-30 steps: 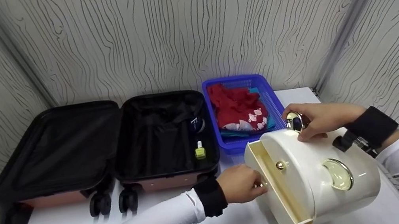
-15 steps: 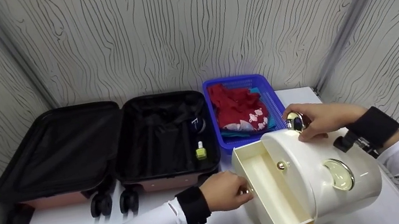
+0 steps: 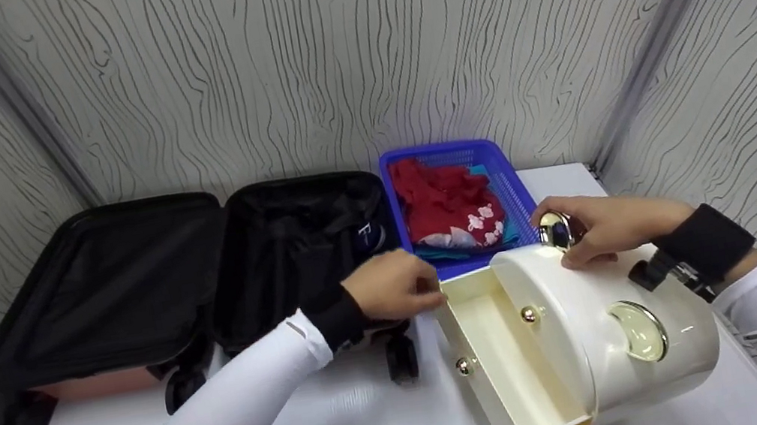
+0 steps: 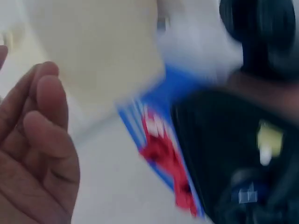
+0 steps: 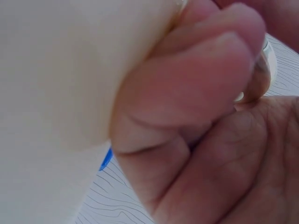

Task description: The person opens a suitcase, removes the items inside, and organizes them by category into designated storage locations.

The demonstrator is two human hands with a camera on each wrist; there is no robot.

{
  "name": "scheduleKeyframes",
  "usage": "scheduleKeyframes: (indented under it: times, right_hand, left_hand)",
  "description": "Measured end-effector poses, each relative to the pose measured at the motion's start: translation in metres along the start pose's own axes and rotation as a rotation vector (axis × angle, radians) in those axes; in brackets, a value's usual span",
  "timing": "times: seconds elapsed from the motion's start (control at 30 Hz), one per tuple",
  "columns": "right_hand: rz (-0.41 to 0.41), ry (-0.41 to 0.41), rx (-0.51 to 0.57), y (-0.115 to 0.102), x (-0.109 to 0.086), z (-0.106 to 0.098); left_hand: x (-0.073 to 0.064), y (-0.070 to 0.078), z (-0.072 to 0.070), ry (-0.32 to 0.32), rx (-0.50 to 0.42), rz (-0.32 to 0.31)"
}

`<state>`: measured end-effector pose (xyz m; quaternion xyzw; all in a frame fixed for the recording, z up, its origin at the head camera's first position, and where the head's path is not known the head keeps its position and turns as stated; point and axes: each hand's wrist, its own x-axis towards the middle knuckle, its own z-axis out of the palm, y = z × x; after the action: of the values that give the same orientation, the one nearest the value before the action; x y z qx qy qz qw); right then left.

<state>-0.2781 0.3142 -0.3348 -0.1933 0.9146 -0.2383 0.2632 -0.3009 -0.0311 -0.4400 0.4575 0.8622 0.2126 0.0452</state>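
A cream-white storage box with gold trim lies tilted at the right of the table. My right hand grips the box at its gold handle, and the right wrist view shows those fingers curled close against the white wall. The box's drawer is pulled out, its inside bare, with a gold knob on its front. Near the drawer's far left corner is my left hand, overlapping the suitcase edge. In the left wrist view its fingers are loosely bent and hold nothing.
An open suitcase with black lining spreads across the left. One half holds a dark blue item with white lettering and a yellow-green nail polish bottle. A blue basket holds a red garment over teal cloth.
My left hand pulled the drawer farther out to the left, then let go of its knob and moved up toward the suitcase. My right hand stays on the handle.
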Motion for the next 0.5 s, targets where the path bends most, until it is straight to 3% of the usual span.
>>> scheduleKeyframes:
  times: [0.13, 0.27, 0.37, 0.5]
  right_hand:
    - [0.003, 0.011, -0.017, 0.001, 0.000, 0.001]
    - [-0.003, 0.008, -0.012, 0.001, 0.000, 0.001]
    - [-0.008, 0.003, 0.010, 0.002, 0.000, 0.001]
    - [-0.001, 0.003, 0.020, 0.001, 0.001, 0.001]
  left_hand:
    - [0.017, -0.033, -0.017, 0.004, 0.052, -0.187]
    - [0.027, -0.060, -0.008, -0.125, 0.151, -0.352]
    - [0.030, -0.073, 0.006, -0.221, 0.205, -0.415]
    - [0.030, -0.079, 0.020, -0.307, 0.268, -0.423]
